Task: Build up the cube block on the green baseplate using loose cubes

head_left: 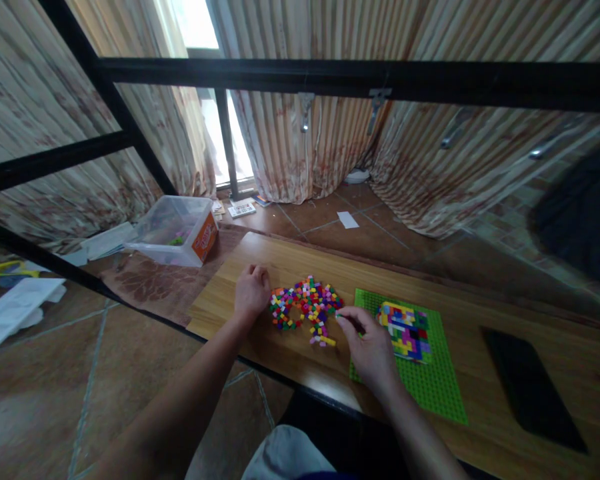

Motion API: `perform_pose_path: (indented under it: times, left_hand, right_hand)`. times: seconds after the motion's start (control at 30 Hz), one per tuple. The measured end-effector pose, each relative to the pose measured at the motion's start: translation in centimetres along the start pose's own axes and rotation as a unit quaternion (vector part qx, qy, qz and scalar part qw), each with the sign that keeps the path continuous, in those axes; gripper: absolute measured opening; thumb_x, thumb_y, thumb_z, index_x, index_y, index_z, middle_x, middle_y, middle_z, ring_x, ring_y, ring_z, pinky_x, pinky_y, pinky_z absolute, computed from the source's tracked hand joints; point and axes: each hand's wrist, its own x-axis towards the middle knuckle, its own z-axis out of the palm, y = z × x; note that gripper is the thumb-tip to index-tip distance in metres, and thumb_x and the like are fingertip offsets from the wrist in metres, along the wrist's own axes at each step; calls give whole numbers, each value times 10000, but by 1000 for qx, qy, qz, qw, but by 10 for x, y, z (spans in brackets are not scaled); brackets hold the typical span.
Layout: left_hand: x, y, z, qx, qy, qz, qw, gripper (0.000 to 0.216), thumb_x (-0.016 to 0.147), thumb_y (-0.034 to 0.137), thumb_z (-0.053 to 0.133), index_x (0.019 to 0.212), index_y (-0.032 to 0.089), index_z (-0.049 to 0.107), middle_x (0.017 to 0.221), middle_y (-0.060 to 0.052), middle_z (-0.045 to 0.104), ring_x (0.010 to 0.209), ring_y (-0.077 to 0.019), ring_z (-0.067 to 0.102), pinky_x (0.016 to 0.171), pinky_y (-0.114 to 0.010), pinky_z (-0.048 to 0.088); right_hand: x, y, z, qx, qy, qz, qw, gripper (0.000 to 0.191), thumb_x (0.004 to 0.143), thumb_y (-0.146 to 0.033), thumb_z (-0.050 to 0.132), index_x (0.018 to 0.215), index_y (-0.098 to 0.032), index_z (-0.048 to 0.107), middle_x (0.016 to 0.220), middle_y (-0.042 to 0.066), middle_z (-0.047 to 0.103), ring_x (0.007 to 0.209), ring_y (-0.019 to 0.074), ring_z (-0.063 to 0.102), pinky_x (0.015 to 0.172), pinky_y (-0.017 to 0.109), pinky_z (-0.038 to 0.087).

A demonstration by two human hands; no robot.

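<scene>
A loose heap of tiny coloured building bricks (307,300) lies on the wooden table. Left of it, my left hand (253,291) rests on the tabletop with its fingers curled in; the inside of the hand is hidden. At the heap's right edge, my right hand (370,343) is closed in a pinch. A tiny brick (339,315), whitish and green, shows at its fingertips. Just beyond that hand lies a green studded baseplate (443,380). On the plate sits a flat multicoloured brick build (407,332), partly covered by my right hand.
A black phone-like slab (533,387) lies at the right of the wooden table (245,257). On the floor at the back left stands a clear plastic bin (180,230) with an orange label. A black metal frame (280,75) crosses in front of the curtains.
</scene>
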Motion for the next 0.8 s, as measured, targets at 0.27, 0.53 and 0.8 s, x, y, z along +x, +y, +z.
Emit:
perform_pose_path:
  times: [0.27,0.53,0.8]
  left_hand:
    - [2,-2,1,-5,24,9,1000,235,890,183,465,955,192,691,1019,-87,653,971,-221,626,852,-311,494]
    - [4,-6,2,10,30,12,999,240,881,211,482,981,189,699,1030,-87,657,929,-215,643,809,-308,507]
    - [6,-5,0,20,25,19,999,250,881,212,474,979,177,701,1022,-99,660,915,-226,645,764,-318,515]
  right_hand:
    - [-21,-16,-27,156,39,86,983,254,839,-411,646,1018,-253,733,791,-1,696,725,149,636,700,291,517]
    - [-29,-10,-40,199,89,94,971,223,811,-410,685,943,-236,728,741,1,690,682,141,628,648,272,515]
    - [-33,20,-64,41,167,9,985,189,871,-390,623,950,-260,734,1025,46,693,973,186,641,851,337,517]
